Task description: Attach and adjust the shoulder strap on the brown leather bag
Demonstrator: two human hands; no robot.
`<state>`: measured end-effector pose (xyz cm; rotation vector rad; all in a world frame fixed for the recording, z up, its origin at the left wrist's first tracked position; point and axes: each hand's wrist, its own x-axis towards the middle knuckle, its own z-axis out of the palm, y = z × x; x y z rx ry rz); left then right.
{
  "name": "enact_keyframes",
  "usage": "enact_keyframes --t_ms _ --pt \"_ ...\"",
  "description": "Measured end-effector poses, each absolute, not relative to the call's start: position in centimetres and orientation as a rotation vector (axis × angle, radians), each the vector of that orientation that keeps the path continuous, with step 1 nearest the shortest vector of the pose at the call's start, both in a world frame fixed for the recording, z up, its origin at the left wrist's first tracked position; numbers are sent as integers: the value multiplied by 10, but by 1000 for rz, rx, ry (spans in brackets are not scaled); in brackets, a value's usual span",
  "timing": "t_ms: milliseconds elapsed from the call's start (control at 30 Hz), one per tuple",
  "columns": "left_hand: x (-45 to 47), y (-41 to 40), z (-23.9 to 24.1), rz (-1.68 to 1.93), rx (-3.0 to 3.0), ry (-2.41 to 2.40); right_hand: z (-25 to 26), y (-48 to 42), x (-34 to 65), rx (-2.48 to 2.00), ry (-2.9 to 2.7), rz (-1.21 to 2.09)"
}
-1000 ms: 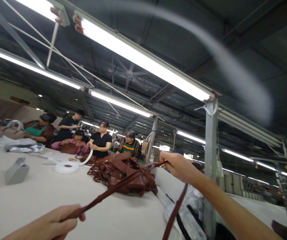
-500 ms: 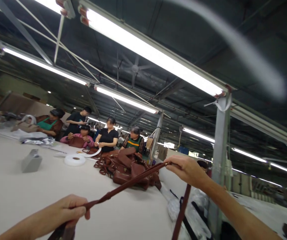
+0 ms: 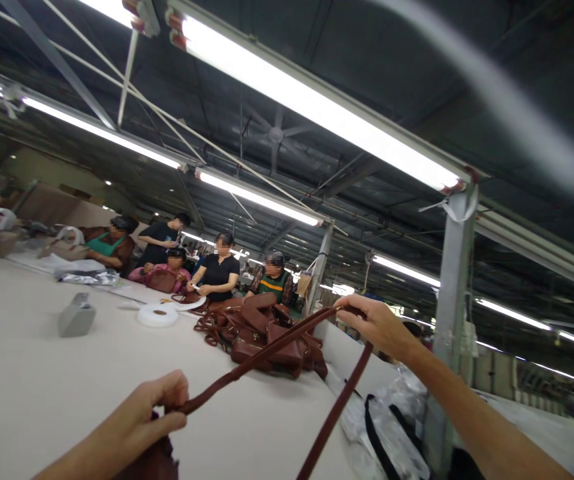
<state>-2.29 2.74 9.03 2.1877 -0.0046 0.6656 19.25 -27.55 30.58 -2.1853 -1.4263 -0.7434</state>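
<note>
Both hands pinch a brown strap taut above the tabletop. Its long axis rises from the left hand, low and near, to the right hand, where it folds and hangs down.

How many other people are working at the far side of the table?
5, maybe more hidden: green apron, black shirt standing, pink sleeves, black top, green vest.

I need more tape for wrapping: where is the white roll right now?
In the head view the white tape roll lies flat on the table, left of centre, between the grey box and the pile of brown bags.
</note>
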Motion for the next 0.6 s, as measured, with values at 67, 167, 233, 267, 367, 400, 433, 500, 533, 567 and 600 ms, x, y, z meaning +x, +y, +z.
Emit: enact_keyframes --t_ms 67,167,233,267,367,400,433,500,533,567,600 --pt "-23 32 85 670 2206 -14 305 -273 192 -2160 -1436 -707" --pt "-19 36 77 688 2218 -37 305 -266 188 -2133 -1454 -671" --pt "-14 40 74 696 2151 -50 307 -261 186 -2121 -1474 -656" --pt "-11 42 73 693 2099 -61 308 -259 185 -2117 -1478 -659" --pt "-6 51 76 582 1943 -141 310 -255 188 -2079 -1480 -700" --pt "-6 54 77 530 1891 -160 310 -254 190 -2065 -1489 -704" --pt "-6 57 78 486 1841 -162 310 -254 193 -2050 -1506 -697" --pt "-6 63 77 442 1765 -135 306 -253 198 -2010 -1552 -660" --pt "-5 67 74 432 1740 -119 303 -253 200 -1991 -1570 -639" --pt "-4 71 71 416 1730 -110 300 -253 201 -1977 -1578 -619" --pt "-3 76 66 398 1731 -101 298 -252 202 -1974 -1574 -600"
